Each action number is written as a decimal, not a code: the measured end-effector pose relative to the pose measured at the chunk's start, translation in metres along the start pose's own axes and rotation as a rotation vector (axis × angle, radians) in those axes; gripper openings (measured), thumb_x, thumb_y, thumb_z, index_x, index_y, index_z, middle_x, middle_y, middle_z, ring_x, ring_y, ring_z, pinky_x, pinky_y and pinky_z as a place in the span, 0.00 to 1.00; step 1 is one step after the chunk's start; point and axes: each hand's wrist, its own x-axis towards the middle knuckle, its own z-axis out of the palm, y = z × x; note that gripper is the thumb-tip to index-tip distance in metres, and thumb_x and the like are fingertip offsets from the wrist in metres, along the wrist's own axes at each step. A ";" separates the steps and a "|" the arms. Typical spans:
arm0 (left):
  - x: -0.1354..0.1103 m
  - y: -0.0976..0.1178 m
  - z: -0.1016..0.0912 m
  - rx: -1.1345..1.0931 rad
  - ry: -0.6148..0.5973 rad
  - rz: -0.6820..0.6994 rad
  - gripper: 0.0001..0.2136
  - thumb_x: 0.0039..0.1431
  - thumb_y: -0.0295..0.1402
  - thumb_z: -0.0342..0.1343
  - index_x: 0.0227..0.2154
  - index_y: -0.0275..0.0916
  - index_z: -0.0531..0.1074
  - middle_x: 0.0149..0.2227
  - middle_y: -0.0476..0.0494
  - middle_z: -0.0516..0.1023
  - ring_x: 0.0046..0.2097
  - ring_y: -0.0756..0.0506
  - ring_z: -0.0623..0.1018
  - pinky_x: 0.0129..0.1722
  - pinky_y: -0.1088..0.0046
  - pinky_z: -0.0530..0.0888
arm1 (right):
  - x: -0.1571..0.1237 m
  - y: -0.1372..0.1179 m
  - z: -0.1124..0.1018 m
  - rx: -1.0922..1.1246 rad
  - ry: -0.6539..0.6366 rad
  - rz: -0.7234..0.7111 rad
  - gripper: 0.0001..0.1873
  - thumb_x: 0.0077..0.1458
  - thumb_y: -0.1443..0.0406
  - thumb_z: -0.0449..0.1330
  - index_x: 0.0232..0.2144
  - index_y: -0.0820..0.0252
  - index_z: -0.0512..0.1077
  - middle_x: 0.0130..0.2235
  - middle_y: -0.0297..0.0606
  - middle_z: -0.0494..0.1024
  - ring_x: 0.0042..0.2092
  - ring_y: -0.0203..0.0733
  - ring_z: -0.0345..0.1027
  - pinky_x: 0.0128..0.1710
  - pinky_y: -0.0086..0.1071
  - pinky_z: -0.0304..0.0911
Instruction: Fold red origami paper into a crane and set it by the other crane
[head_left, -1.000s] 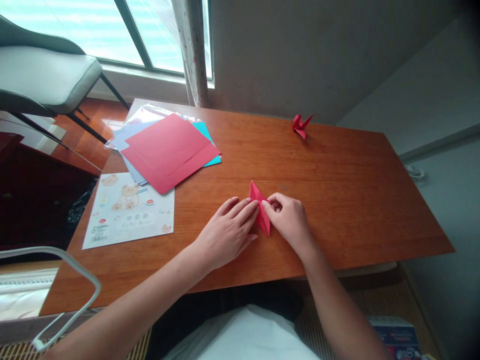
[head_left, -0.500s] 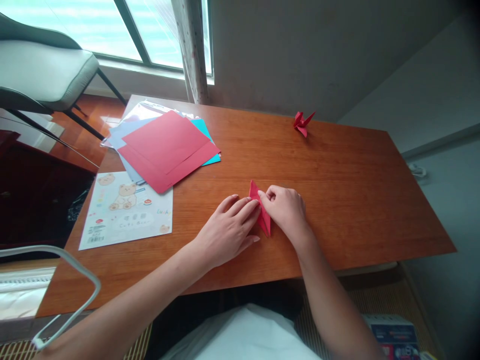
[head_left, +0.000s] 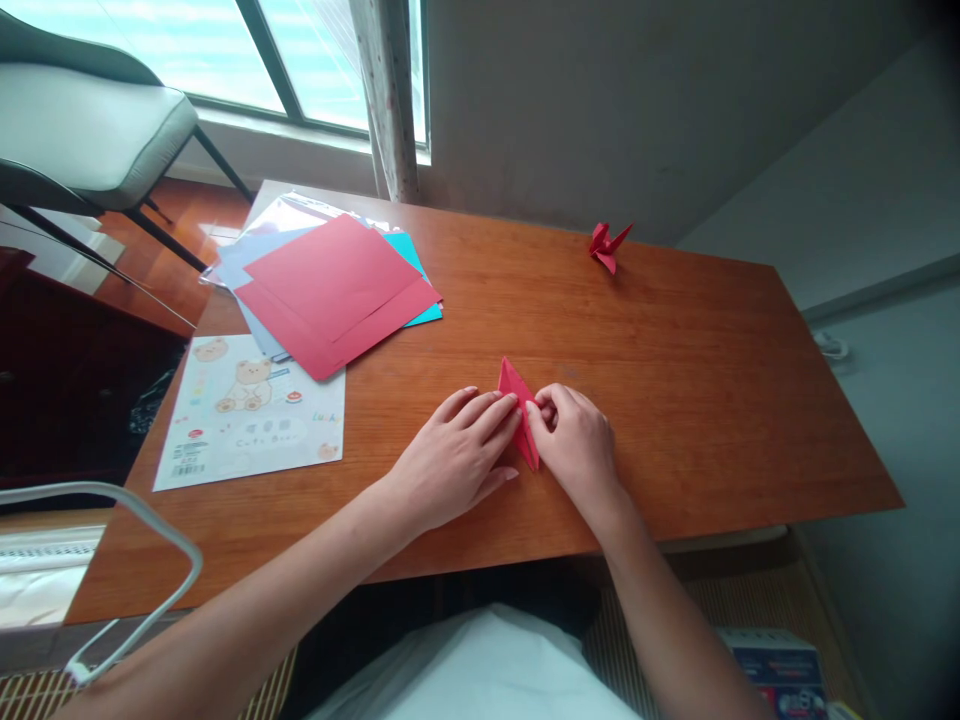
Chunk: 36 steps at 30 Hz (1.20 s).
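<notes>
A narrow folded piece of red paper [head_left: 513,384] lies on the wooden table [head_left: 675,380], pointing away from me. My left hand [head_left: 454,455] lies flat with its fingers stretched out, fingertips pressing the paper's left side. My right hand [head_left: 576,440] is curled, its fingertips pinched down on the paper's right edge near the middle. A finished red paper crane [head_left: 609,243] stands at the far side of the table, well apart from both hands.
A stack of red, blue and pale sheets [head_left: 330,285] in a clear sleeve lies at the far left. A printed bear sheet [head_left: 251,415] lies nearer me. A grey chair [head_left: 82,120] stands by the window. A white cable [head_left: 135,540] loops at lower left.
My right hand's fingertips slid forward along the paper's edge and then back toward me. The left hand stayed pressed on the paper.
</notes>
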 end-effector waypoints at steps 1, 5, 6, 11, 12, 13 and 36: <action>0.000 0.000 0.000 0.001 -0.004 0.001 0.27 0.68 0.46 0.48 0.64 0.35 0.62 0.65 0.37 0.65 0.65 0.38 0.64 0.67 0.59 0.52 | -0.003 0.000 0.001 0.017 0.015 0.002 0.07 0.59 0.64 0.59 0.28 0.55 0.68 0.29 0.34 0.76 0.33 0.42 0.69 0.33 0.33 0.56; 0.000 0.000 0.002 0.003 0.001 0.001 0.28 0.67 0.45 0.48 0.64 0.34 0.61 0.65 0.37 0.65 0.65 0.38 0.63 0.67 0.59 0.53 | -0.009 -0.001 0.007 0.056 0.089 0.010 0.07 0.59 0.64 0.58 0.28 0.55 0.67 0.30 0.36 0.76 0.34 0.43 0.69 0.36 0.34 0.59; 0.000 0.000 0.002 0.003 0.007 0.001 0.28 0.67 0.45 0.49 0.64 0.33 0.61 0.64 0.36 0.66 0.65 0.38 0.63 0.67 0.59 0.53 | -0.009 -0.002 0.008 0.065 0.101 0.011 0.07 0.59 0.64 0.58 0.28 0.55 0.68 0.30 0.36 0.76 0.34 0.43 0.69 0.36 0.34 0.60; 0.003 0.001 0.001 -0.002 -0.001 -0.006 0.27 0.66 0.46 0.49 0.62 0.34 0.64 0.62 0.37 0.68 0.63 0.38 0.65 0.67 0.58 0.55 | -0.017 -0.002 0.007 0.168 0.117 0.004 0.04 0.59 0.66 0.58 0.32 0.56 0.71 0.32 0.37 0.77 0.33 0.42 0.69 0.36 0.34 0.63; 0.004 0.001 0.000 -0.005 -0.005 -0.008 0.27 0.67 0.46 0.49 0.62 0.35 0.64 0.62 0.37 0.68 0.63 0.38 0.66 0.67 0.58 0.55 | -0.019 -0.001 0.006 0.187 0.119 -0.005 0.04 0.60 0.66 0.57 0.34 0.56 0.72 0.33 0.37 0.78 0.34 0.42 0.70 0.37 0.34 0.64; 0.004 0.001 0.000 -0.009 -0.008 -0.009 0.26 0.67 0.46 0.48 0.62 0.35 0.64 0.62 0.37 0.68 0.62 0.38 0.66 0.67 0.58 0.55 | -0.021 -0.001 0.006 0.198 0.124 -0.018 0.05 0.61 0.66 0.56 0.35 0.56 0.73 0.34 0.38 0.78 0.35 0.43 0.70 0.38 0.35 0.65; 0.005 0.003 0.002 0.003 -0.025 -0.011 0.26 0.69 0.45 0.46 0.62 0.33 0.63 0.62 0.37 0.68 0.63 0.37 0.64 0.68 0.56 0.53 | -0.005 -0.002 0.003 0.143 0.055 0.060 0.07 0.58 0.65 0.59 0.27 0.56 0.72 0.28 0.33 0.76 0.28 0.37 0.65 0.31 0.31 0.57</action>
